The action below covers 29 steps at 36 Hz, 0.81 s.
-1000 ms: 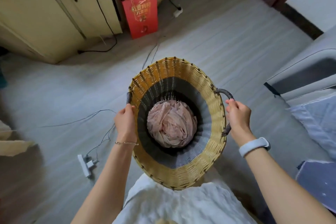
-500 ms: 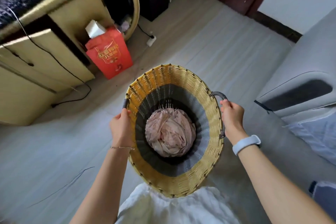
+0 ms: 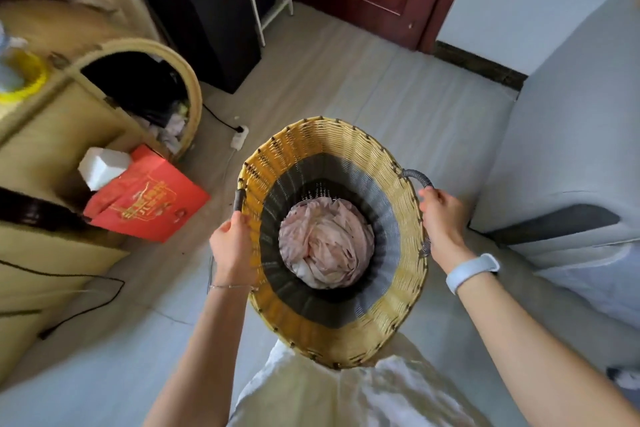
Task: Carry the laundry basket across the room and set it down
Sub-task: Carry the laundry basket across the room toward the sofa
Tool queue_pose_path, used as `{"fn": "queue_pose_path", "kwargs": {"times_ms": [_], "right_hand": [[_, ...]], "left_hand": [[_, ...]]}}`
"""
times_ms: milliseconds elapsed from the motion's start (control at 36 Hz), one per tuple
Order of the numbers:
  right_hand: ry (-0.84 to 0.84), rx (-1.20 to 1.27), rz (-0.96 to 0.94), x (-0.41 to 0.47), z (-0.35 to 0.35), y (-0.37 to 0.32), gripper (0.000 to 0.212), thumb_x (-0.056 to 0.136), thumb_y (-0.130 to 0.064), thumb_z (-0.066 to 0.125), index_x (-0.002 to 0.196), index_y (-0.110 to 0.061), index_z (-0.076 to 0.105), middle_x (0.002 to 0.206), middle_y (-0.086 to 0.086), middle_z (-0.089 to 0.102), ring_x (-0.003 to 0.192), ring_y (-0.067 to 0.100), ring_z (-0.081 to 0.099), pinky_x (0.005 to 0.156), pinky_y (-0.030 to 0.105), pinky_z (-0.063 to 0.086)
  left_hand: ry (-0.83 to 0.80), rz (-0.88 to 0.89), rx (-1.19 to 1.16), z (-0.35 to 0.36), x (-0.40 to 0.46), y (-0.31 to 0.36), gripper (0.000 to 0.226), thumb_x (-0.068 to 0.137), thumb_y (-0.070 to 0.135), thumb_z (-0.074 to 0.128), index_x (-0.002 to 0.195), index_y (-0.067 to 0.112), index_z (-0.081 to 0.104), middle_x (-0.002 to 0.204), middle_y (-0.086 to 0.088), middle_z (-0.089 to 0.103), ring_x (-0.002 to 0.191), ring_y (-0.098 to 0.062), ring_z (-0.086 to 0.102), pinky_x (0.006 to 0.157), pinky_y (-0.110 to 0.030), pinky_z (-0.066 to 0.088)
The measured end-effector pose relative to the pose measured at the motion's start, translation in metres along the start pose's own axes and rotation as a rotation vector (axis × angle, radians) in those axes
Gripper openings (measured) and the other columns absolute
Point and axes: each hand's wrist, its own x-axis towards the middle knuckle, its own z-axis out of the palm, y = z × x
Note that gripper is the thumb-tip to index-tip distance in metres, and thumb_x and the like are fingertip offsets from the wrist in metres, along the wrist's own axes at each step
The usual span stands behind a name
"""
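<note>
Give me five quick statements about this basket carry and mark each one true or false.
1. Both hands grip the laundry basket. True: the left hand and the right hand each hold a side handle.
2. The basket is empty. False: a crumpled pink cloth lies at its bottom.
3. A red box sits on the floor to the person's left. True.
4. The person's left wrist wears the pale wristband. False: it is on the right wrist; the left has a thin bracelet.
5. A grey sofa stands to the person's right. True.
</note>
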Motion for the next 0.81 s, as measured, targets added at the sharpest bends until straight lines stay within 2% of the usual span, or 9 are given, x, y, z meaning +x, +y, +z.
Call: {"fn": "queue_pose_path", "kwargs": {"times_ms": [56,111,250,361,444,528,611,722,806], "right_hand": [[0.035,0.014,0.013,0.025,0.013,-0.016,0.033,0.087,-0.016,0.047,0.081,0.015,0.054,0.056,0.004,0.040,0.055,0.019,0.034,0.047,0.025,0.028],[0.068,0.027,0.021,0.049,0.025,-0.035,0.030,0.087,-0.016,0.048,0.079,0.011,0.056,0.057,0.004,0.039,0.053,0.017,0.032,0.041,0.021,0.026],[0.167,0.075,0.070,0.107,0.047,-0.080,0.021,0.087,-0.018,0.050,0.087,-0.001,0.062,0.058,0.002,0.045,0.054,0.016,0.038,0.053,0.028,0.032],[0.212,0.105,0.124,0.143,0.052,-0.094,0.016,0.085,-0.020,0.052,0.071,-0.012,0.056,0.055,0.000,0.043,0.040,0.007,0.039,0.048,0.027,0.029],[0.254,0.137,0.159,0.173,0.049,-0.099,0.029,0.084,-0.019,0.053,0.056,-0.019,0.046,0.055,0.000,0.038,0.048,0.015,0.034,0.049,0.030,0.026],[0.299,0.142,0.185,0.206,0.043,-0.105,0.029,0.086,-0.022,0.050,0.057,-0.021,0.047,0.054,0.000,0.039,0.050,0.017,0.034,0.052,0.030,0.027],[0.326,0.150,0.179,0.242,0.036,-0.115,0.034,0.088,-0.021,0.047,0.054,-0.019,0.043,0.054,0.002,0.036,0.051,0.018,0.030,0.054,0.030,0.026],[0.341,0.164,0.177,0.308,0.024,-0.134,0.031,0.088,-0.021,0.047,0.057,-0.016,0.045,0.055,0.003,0.036,0.053,0.017,0.032,0.054,0.030,0.026],[0.325,0.190,0.205,0.361,0.013,-0.154,0.028,0.088,-0.020,0.047,0.061,-0.014,0.047,0.056,0.003,0.034,0.054,0.016,0.031,0.054,0.029,0.025]], "left_hand": [[-0.032,0.016,0.015,0.024,0.026,0.023,0.030,0.090,0.020,0.044,0.061,0.016,0.052,0.050,0.003,0.037,0.049,-0.013,0.027,0.051,-0.028,0.020],[-0.072,0.018,0.021,0.048,0.050,0.048,0.030,0.090,0.020,0.044,0.061,0.016,0.051,0.054,0.001,0.035,0.049,-0.013,0.028,0.050,-0.027,0.020],[-0.134,0.019,0.100,0.111,0.097,0.108,0.032,0.091,0.021,0.044,0.059,0.017,0.051,0.056,0.001,0.038,0.050,-0.012,0.032,0.051,-0.026,0.024],[-0.180,0.016,0.186,0.158,0.121,0.140,0.032,0.092,0.025,0.044,0.062,0.018,0.051,0.058,0.000,0.040,0.052,-0.013,0.036,0.053,-0.025,0.029],[-0.235,0.111,0.240,0.200,0.133,0.162,0.029,0.092,0.025,0.045,0.066,0.015,0.053,0.057,0.000,0.041,0.050,-0.013,0.034,0.051,-0.027,0.028],[-0.311,0.144,0.277,0.249,0.143,0.183,0.026,0.092,0.025,0.046,0.070,0.015,0.055,0.057,0.001,0.043,0.051,-0.012,0.036,0.051,-0.027,0.028],[-0.365,0.158,0.320,0.298,0.152,0.201,0.032,0.092,0.026,0.046,0.062,0.018,0.055,0.057,0.001,0.043,0.051,-0.012,0.035,0.051,-0.027,0.026],[-0.366,0.164,0.360,0.368,0.161,0.219,0.037,0.091,0.024,0.046,0.055,0.016,0.049,0.055,-0.002,0.040,0.051,-0.014,0.034,0.054,-0.027,0.027],[-0.343,0.155,0.383,0.423,0.164,0.236,0.036,0.093,0.024,0.045,0.058,0.018,0.050,0.056,-0.002,0.041,0.051,-0.014,0.034,0.054,-0.027,0.029]]}}
